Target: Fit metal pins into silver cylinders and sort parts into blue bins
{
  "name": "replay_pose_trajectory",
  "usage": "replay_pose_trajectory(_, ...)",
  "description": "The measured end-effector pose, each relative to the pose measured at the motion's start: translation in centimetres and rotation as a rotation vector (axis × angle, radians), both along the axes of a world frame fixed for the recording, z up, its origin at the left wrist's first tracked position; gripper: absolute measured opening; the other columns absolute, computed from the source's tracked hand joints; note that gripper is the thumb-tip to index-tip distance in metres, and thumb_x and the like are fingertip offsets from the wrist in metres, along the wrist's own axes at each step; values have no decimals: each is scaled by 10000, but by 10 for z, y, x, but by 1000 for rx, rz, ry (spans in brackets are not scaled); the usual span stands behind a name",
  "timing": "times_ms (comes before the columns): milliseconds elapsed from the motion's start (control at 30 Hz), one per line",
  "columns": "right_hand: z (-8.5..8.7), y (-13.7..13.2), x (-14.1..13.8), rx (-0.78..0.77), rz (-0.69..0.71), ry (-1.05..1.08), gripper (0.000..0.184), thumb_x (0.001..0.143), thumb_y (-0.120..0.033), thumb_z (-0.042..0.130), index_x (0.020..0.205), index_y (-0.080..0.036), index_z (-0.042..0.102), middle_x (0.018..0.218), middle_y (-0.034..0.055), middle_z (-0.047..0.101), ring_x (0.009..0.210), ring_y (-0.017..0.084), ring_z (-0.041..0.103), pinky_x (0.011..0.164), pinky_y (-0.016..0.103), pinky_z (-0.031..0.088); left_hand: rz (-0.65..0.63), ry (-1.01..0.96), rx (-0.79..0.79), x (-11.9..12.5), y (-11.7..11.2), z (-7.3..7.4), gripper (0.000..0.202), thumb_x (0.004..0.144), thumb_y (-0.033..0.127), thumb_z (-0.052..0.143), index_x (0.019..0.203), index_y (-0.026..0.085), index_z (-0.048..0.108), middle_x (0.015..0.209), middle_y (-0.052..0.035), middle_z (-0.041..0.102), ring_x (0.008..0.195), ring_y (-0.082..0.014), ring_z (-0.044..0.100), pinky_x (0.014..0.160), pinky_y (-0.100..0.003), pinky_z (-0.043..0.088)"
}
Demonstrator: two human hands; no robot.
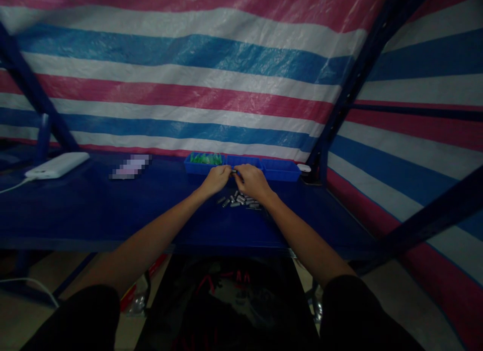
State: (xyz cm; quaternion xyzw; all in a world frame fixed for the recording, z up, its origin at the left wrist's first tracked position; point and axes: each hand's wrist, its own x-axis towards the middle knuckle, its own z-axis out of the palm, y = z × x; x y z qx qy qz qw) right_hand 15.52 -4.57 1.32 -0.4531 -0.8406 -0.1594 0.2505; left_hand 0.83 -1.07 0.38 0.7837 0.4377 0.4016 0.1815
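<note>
My left hand (218, 179) and my right hand (252, 181) meet above the blue table, fingertips almost touching. Between them they pinch a small metal cylinder (234, 171), which looks dark grey and lies about level; its exact kind is too small to make out. Just below my hands, a loose pile of small silvery metal cylinders (237, 200) lies on the table, partly hidden by my right hand. Behind my hands stands a row of blue bins (281, 170). Green material (206, 158) fills the left bin.
The blue table (124, 215) ends at a front edge near my lap. A white power bank (58, 165) with a cable and a blurred flat object (131, 167) lie to the left. A small white object (304, 167) sits right of the bins. Blue metal posts (341, 101) and striped sheeting enclose the table.
</note>
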Motion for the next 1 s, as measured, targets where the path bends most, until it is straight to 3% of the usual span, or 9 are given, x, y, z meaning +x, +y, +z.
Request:
replay_pose_trajectory(200, -3, 1, -1, 19, 24, 15, 265, 864, -187, 362, 1024, -111, 559, 948, 123, 622, 856, 217, 529, 784, 313, 361, -39, -28, 57, 1, 5, -4, 278, 789, 299, 290, 576, 182, 424, 589, 4, 478, 615, -145, 467, 597, -254, 358)
replay_pose_trajectory(367, -5, 6, 1, -4, 48, 113, 211, 855, -203, 401, 957, -141, 575, 854, 85, 637, 782, 191, 552, 711, 277, 365, -93, -21, -9, -3, 7, -2, 305, 814, 331, 325, 600, 163, 465, 565, 22, 454, 594, -125, 449, 579, -235, 358)
replay_pose_trajectory(500, -4, 11, 3, -116, 8, 346, 295, 887, -310, 360, 715, -171, 555, 631, 22, 586, 598, 142, 525, 598, 243, 342, -102, -68, 34, -9, 3, 0, 256, 824, 352, 404, 856, 147, 555, 620, 19, 514, 578, -115, 471, 561, -226, 361)
replay_pose_trajectory(600, -4, 16, 4, -281, 60, 570, 357, 887, -349, 324, 621, -181, 493, 520, -16, 510, 520, 119, 492, 541, 224, 331, -209, -92, 119, -7, -1, 0, 315, 785, 292, 494, 1071, 162, 508, 755, -1, 576, 652, -117, 523, 589, -219, 390)
replay_pose_trajectory(733, -6, 20, 4, -452, 181, 740, 394, 878, -425, 292, 642, -180, 488, 479, -36, 469, 466, 108, 465, 499, 217, 334, -214, -133, 156, -2, -4, 0, 240, 804, 265, 461, 990, 141, 547, 822, -37, 616, 756, -143, 568, 646, -237, 420)
replay_pose_trajectory(900, -6, 16, 7, -244, 163, 661, 257, 796, -401, 489, 911, -178, 543, 527, -61, 474, 489, 107, 462, 503, 211, 323, -173, -202, 67, -2, 1, 0, 284, 821, 343, 428, 899, 127, 595, 757, -42, 624, 719, -156, 576, 649, -257, 438)
replay_pose_trajectory(1000, -4, 14, 10, -161, 136, 551, 226, 810, -353, 482, 933, -181, 560, 550, -47, 495, 515, 114, 483, 533, 217, 340, -197, -156, 1, -3, 6, -2, 317, 821, 365, 414, 893, 127, 610, 693, -32, 617, 654, -147, 562, 629, -260, 434)
